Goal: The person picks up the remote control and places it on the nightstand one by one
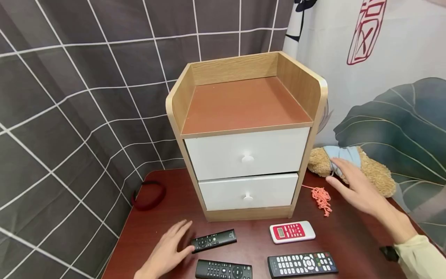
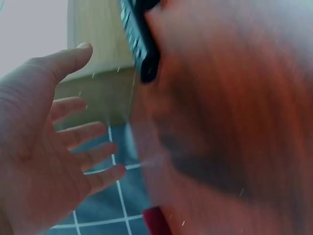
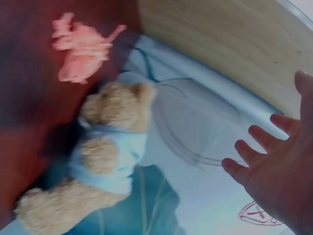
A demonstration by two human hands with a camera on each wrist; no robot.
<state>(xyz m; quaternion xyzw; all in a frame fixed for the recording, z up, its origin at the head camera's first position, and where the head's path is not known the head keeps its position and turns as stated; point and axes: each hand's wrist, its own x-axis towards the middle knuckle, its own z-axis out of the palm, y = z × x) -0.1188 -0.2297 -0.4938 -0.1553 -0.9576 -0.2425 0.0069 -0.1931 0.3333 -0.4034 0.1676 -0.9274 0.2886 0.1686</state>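
My left hand [image 1: 166, 248] is at the left end of a slim black remote control [image 1: 214, 240], its thumb tip right by that end in the head view. Spread, straight fingers show in the left wrist view, with nothing between them. My right hand [image 1: 360, 192] reaches out with extended fingers and overlaps a brown teddy bear [image 1: 378, 175] in a light blue top. The right wrist view shows that bear lying on its side, apart from the fingers. A bunch of coral yarn [image 1: 321, 198] lies on the table left of my right hand.
A wooden cabinet [image 1: 247, 102] with two white drawers stands at the back, both pushed in. In front lie a white-and-red remote [image 1: 292, 231], a large black remote [image 1: 302, 265] and another black remote [image 1: 223, 270]. A dark red band [image 1: 150, 205] sits near the left edge.
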